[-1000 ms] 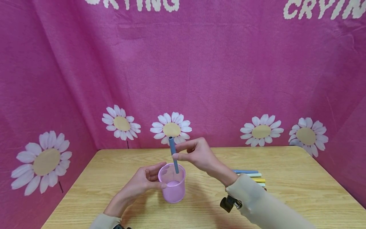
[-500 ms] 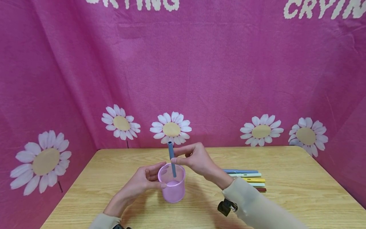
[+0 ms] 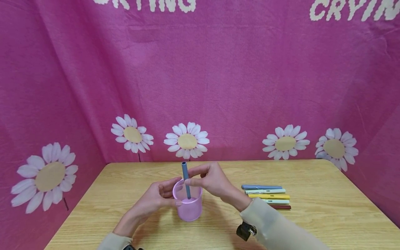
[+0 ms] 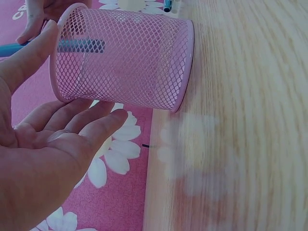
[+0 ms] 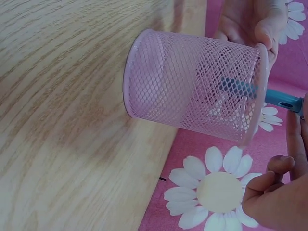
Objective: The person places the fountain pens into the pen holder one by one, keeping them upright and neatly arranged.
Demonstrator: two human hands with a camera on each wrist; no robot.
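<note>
Head view showed the right hand [image 3: 208, 180] reaching in from the near right, wrist bent, its thumb and forefinger pinched on a blue pen [image 3: 185, 178] below the pen's top end. The pen stood nearly upright, its lower part inside the pink mesh cup [image 3: 188, 204], which stood on the wooden table [image 3: 328, 215] near the middle, toward the near edge. The left hand [image 3: 156, 199] came from the near left and cupped the cup's left side; its thumb lay against the rim, while the other fingers [image 4: 103, 120] were relaxed and slightly apart beside the mesh wall. The left wrist view showed the pen's lower end [image 4: 82, 45] through the mesh, inside the cup. Five more pens [image 3: 267, 196] lay side by side on the table to the right, well apart from the cup.

Compared with the frame a second ago, the right hand had come down and the pen sat deeper in the cup, its top end lower against the backdrop. The left hand and cup held their place.
</note>
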